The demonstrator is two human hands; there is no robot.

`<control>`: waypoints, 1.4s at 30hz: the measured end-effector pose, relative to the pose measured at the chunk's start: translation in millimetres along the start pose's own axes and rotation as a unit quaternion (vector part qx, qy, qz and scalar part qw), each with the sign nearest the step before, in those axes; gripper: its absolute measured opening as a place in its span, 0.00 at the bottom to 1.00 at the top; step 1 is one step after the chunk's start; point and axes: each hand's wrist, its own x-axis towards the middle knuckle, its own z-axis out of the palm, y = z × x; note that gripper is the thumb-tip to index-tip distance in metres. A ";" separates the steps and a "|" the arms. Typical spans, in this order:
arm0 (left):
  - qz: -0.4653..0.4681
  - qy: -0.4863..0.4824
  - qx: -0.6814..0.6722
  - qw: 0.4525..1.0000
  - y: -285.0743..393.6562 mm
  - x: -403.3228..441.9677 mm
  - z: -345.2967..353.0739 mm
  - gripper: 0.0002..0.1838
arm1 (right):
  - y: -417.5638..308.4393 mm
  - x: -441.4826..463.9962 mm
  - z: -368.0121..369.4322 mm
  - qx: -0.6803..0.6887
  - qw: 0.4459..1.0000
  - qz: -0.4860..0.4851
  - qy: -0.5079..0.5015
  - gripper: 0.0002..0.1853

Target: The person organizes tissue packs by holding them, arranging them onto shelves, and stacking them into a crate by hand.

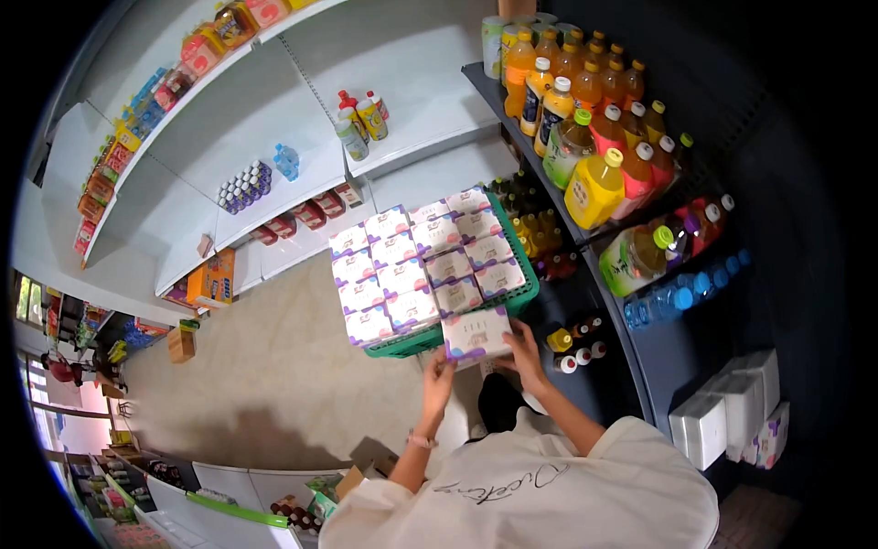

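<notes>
Between my two hands is a white tissue pack with purple, pink and blue printed corners. My left hand grips its lower left corner, while the fingers of my right hand close on its right side. Just beyond it stands a green plastic basket, filled with rows of matching tissue packs. The held pack is at the basket's near edge; whether it touches the basket or the packs there I cannot tell.
Dark shelves on the right carry juice bottles, blue-capped water bottles and white wrapped packs. White shelves at the back left hold small bottles and red boxes. An orange carton sits low on the left, near the tiled floor.
</notes>
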 end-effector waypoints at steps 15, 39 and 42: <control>-0.157 0.020 -0.032 0.987 -50.9 222.1 13.7 0.26 | 63.2 293.5 15.7 -0.089 0.995 -0.017 -0.039 0.28; -0.167 -0.147 -0.007 0.975 -52.9 46.9 36.8 0.19 | 69.2 140.7 -36.6 -0.169 0.977 -0.121 -0.041 0.19; -0.058 -0.211 0.074 0.973 -36.9 -11.9 46.2 0.17 | 53.5 23.9 -51.8 -0.158 0.983 -0.046 -0.078 0.16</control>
